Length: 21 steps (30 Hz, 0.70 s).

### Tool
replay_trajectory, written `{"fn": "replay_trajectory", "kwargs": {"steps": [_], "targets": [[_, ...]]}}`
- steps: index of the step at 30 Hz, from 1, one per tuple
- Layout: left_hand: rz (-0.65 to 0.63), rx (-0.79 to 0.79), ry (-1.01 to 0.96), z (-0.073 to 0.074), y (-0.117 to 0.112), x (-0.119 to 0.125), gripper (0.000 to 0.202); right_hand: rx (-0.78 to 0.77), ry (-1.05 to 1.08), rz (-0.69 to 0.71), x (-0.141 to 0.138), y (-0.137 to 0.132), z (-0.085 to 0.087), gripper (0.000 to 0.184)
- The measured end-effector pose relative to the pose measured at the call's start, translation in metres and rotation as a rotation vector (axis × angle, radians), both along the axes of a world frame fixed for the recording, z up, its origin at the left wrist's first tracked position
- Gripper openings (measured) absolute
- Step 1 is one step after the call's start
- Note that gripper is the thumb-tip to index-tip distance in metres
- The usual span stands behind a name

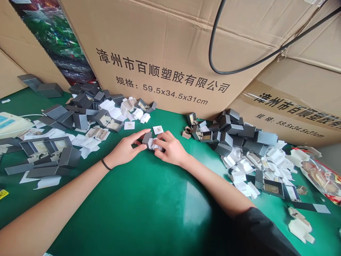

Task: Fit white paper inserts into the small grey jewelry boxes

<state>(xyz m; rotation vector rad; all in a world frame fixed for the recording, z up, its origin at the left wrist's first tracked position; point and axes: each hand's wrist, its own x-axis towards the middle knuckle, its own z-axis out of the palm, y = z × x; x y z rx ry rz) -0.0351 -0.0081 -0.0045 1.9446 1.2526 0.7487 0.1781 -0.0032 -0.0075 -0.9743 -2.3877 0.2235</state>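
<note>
In the middle of the green table, my left hand (130, 147) grips a small dark grey box (146, 138) between thumb and fingers. My right hand (170, 146) meets it from the other side, its fingers closed on a white paper piece (157, 144) at the box's open side. How far the paper sits inside the box is hidden by my fingers. Just beyond my hands lies a small white card (158, 129) with a gold-coloured mark, and a similar card (129, 125) is to its left.
Grey boxes (85, 101) and white papers (89, 141) are heaped at left. Another heap of grey boxes (245, 131) and crumpled white papers (277, 161) stands at right. Large cardboard cartons (160, 39) wall the back, a black cable (239, 69) hanging before them. A food packet (319, 174) lies far right.
</note>
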Motion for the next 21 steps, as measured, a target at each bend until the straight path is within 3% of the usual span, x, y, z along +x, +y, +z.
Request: {"fn": "replay_trajectory", "kwargs": {"steps": [7, 17, 21], "targets": [[0.007, 0.055, 0.074, 0.002, -0.002, 0.001, 0.058, 0.008, -0.048, 0.012, -0.002, 0.0, -0.001, 0.022], [0.058, 0.053, 0.037, 0.0, -0.004, 0.008, 0.064, -0.036, -0.015, -0.09, -0.007, -0.004, -0.004, 0.025], [0.095, 0.118, 0.129, -0.001, -0.006, 0.015, 0.047, -0.086, 0.051, -0.156, -0.007, -0.006, -0.007, 0.024]]}}
